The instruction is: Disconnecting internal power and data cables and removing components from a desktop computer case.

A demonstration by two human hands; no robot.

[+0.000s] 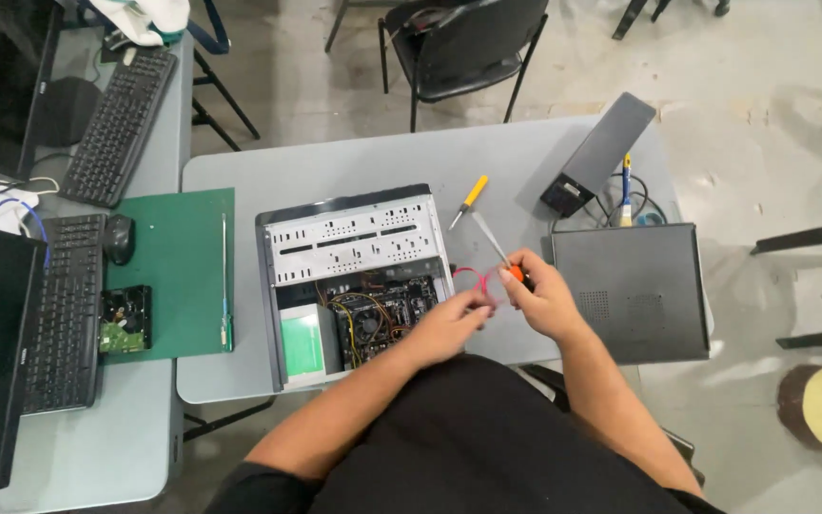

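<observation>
An open desktop computer case [354, 271] lies on its side on a grey table [354, 157], its circuit board and wires showing. My right hand [542, 297] grips an orange-handled screwdriver [499, 249], its shaft pointing up and to the left. My left hand [451, 322] pinches a thin red cable [473, 278] just right of the case. Both hands meet at the case's right edge.
A yellow-handled screwdriver [468, 201], a black side panel [632, 290] and a black box [599, 152] lie on the right. A green mat [183, 271] holds a hard drive [126, 319] and a thin tool. Keyboards [118, 112], a mouse and monitors stand left. A black chair [463, 48] is behind.
</observation>
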